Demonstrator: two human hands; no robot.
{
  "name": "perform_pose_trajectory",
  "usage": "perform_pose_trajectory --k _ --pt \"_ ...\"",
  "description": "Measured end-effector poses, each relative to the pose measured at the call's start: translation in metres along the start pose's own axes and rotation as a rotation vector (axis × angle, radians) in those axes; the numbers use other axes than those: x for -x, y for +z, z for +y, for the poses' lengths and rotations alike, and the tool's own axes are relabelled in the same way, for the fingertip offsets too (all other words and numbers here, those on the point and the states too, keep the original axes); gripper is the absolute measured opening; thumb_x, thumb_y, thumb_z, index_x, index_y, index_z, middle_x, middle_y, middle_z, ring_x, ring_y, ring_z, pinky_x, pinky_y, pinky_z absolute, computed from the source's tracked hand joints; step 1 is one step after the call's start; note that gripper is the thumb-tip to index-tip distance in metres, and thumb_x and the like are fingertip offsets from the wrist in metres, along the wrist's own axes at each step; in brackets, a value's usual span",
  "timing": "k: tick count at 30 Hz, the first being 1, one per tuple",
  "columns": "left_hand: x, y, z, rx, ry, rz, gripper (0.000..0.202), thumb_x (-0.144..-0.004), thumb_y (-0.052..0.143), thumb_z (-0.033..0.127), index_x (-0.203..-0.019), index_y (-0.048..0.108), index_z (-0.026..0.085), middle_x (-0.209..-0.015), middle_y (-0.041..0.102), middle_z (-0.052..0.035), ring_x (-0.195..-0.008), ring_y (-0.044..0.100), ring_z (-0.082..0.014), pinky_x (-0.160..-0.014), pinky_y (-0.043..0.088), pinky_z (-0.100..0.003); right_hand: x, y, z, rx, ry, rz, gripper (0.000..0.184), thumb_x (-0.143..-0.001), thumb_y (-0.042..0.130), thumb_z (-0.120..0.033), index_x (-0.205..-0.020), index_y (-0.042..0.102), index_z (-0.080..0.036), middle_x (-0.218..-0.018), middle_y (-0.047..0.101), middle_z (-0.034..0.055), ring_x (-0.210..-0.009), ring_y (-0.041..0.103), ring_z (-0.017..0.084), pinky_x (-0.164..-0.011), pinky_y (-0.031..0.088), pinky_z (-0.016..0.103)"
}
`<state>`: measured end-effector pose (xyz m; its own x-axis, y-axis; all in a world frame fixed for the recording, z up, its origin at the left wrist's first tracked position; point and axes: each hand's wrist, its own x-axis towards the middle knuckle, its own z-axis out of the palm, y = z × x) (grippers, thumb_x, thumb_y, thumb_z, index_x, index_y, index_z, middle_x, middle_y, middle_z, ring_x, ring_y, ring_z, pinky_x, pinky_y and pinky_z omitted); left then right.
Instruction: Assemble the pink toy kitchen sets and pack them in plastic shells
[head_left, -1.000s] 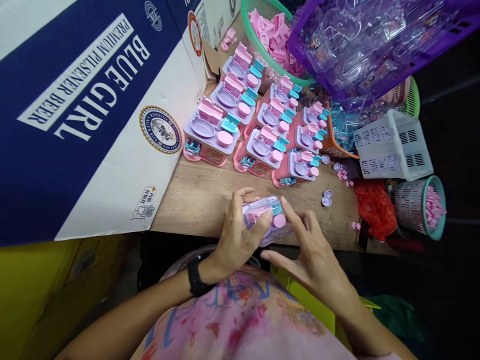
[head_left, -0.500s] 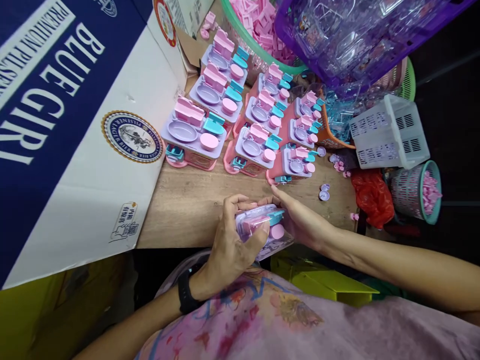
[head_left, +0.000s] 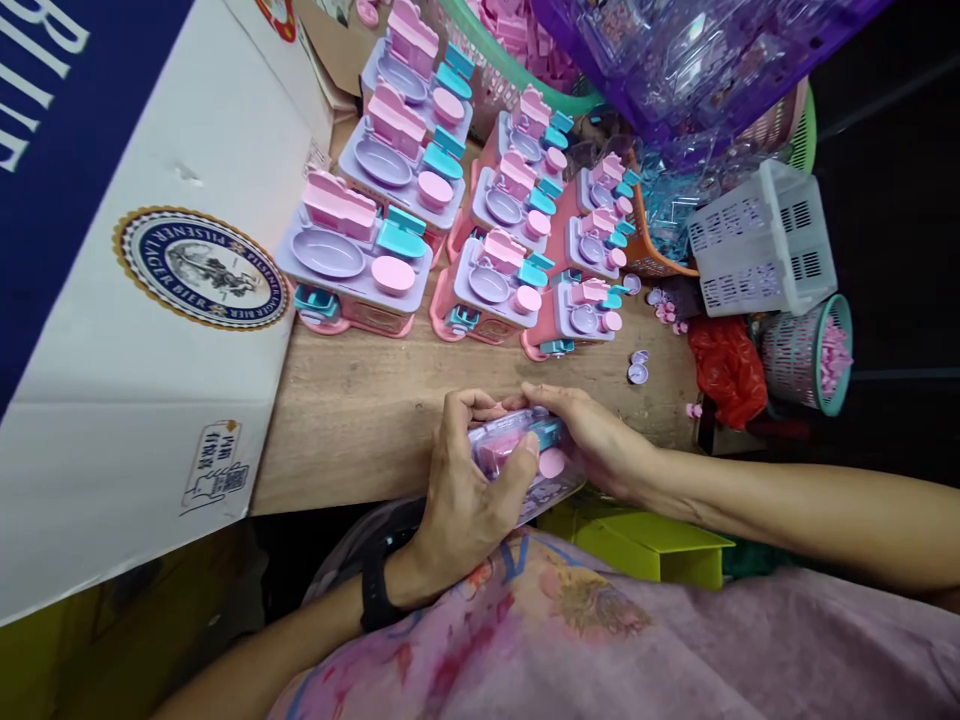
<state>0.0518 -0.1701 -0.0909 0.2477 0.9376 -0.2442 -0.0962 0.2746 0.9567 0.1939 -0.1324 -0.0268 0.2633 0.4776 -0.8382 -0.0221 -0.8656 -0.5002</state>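
Note:
Close to my body, over the table's near edge, both hands grip one small toy play set under a clear plastic cover. Pink, teal and lilac parts show through the plastic. My left hand wraps it from the left, thumb pressed on top. On the far right side, my right hand curls round it, its fingertips near those of the left. The palms hide much of the toy's underside. Beyond my hands stand rows of similar toy sets, each with a lilac top, a pink piece and a teal piece.
A large white and blue carton stands at left. Behind the rows are a green basket of pink parts and a purple crate of clear plastic pieces. To the right sit a white basket, a red bag and small lilac parts.
My head view has shifted, so the carton and toy rows sit further left and higher. My right fingers have closed in nearer the left ones on the covered toy.

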Motion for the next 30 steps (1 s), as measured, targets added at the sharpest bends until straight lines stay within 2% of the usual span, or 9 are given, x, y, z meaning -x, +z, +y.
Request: perform_pose_trajectory --k 2,4,7,10,20,23,26,28,30 --pt "0.0 0.0 -0.001 0.008 -0.005 -0.003 0.037 -0.09 0.066 0.043 -0.116 0.047 0.024 -0.113 0.062 -0.0076 -0.108 0.063 -0.0246 -0.097 0.05 -0.044 -0.001 0.0 -0.004 -0.025 0.103 0.003 0.04 -0.091 0.06 -0.051 -0.077 0.072 -0.016 -0.077 0.074 0.0085 -0.065 0.062 0.019 -0.061 0.048 0.029" --pt "0.0 0.0 -0.001 0.01 -0.005 -0.012 0.037 -0.09 0.066 0.042 -0.116 0.047 0.024 -0.112 0.062 -0.0073 -0.109 0.063 -0.0246 -0.097 0.05 -0.043 -0.004 0.0 -0.004 -0.018 0.098 0.035 0.046 -0.094 0.056 -0.052 -0.069 0.07 -0.017 -0.072 0.072 0.0083 -0.063 0.06 0.018 -0.061 0.047 0.029" --pt "0.0 0.0 0.0 0.001 -0.006 -0.019 0.036 -0.089 0.066 0.04 -0.115 0.048 0.024 -0.112 0.062 -0.0075 -0.11 0.062 -0.0257 -0.098 0.049 -0.044 -0.009 0.002 -0.001 0.035 -0.008 0.067 0.037 -0.089 0.061 -0.04 -0.061 0.067 -0.017 -0.065 0.068 0.0054 -0.059 0.056 0.016 -0.06 0.044 0.028" --pt "-0.001 0.001 0.002 -0.012 -0.006 -0.031 0.034 -0.088 0.066 0.037 -0.114 0.048 0.024 -0.114 0.062 -0.0085 -0.112 0.061 -0.027 -0.101 0.048 -0.046 -0.012 0.005 0.001 0.071 -0.04 0.1 0.029 -0.083 0.063 -0.033 -0.058 0.066 -0.018 -0.056 0.062 0.0022 -0.053 0.05 0.015 -0.056 0.04 0.028" --pt "-0.002 0.001 -0.004 0.035 -0.013 -0.01 0.033 -0.09 0.066 0.039 -0.112 0.048 0.023 -0.112 0.062 -0.0082 -0.109 0.062 -0.0254 -0.099 0.049 -0.044 -0.019 0.006 0.002 0.128 -0.109 0.13 0.026 -0.073 0.058 -0.023 -0.047 0.059 -0.021 -0.049 0.054 0.0004 -0.053 0.047 0.015 -0.056 0.04 0.028" --pt "-0.004 0.003 -0.004 0.054 0.006 -0.005 0.031 -0.091 0.066 0.039 -0.109 0.047 0.022 -0.108 0.063 -0.0073 -0.105 0.064 -0.0238 -0.096 0.05 -0.041 -0.02 0.006 0.002 0.109 -0.103 0.116 0.028 -0.075 0.059 -0.022 -0.047 0.059 -0.021 -0.048 0.054 0.0005 -0.051 0.046 0.015 -0.057 0.041 0.029" --pt "-0.005 0.001 -0.005 0.045 0.015 -0.022 0.034 -0.093 0.065 0.042 -0.115 0.048 0.022 -0.106 0.064 -0.0067 -0.1 0.065 -0.0223 -0.092 0.051 -0.039 -0.02 0.004 0.002 0.081 -0.094 0.104 0.024 -0.075 0.062 -0.021 -0.051 0.062 -0.02 -0.051 0.058 0.0012 -0.052 0.049 0.015 -0.056 0.04 0.028" --pt "-0.005 -0.006 -0.01 0.017 0.076 -0.066 0.041 -0.095 0.063 0.046 -0.124 0.047 0.022 -0.111 0.065 -0.008 -0.104 0.065 -0.0226 -0.095 0.051 -0.039 -0.02 0.002 0.003 0.007 -0.075 0.069 0.022 -0.078 0.063 -0.023 -0.056 0.064 -0.02 -0.055 0.062 0.0023 -0.054 0.053 0.015 -0.056 0.041 0.027" --pt "-0.002 -0.018 -0.018 -0.061 0.253 -0.155 0.064 -0.09 0.069 0.054 -0.138 0.041 0.022 -0.127 0.061 -0.0127 -0.118 0.062 -0.0267 -0.103 0.051 -0.044 -0.022 0.001 0.006 -0.127 -0.057 0.021 0.022 -0.082 0.061 -0.025 -0.061 0.065 -0.019 -0.061 0.065 0.003 -0.057 0.057 0.015 -0.059 0.045 0.027"
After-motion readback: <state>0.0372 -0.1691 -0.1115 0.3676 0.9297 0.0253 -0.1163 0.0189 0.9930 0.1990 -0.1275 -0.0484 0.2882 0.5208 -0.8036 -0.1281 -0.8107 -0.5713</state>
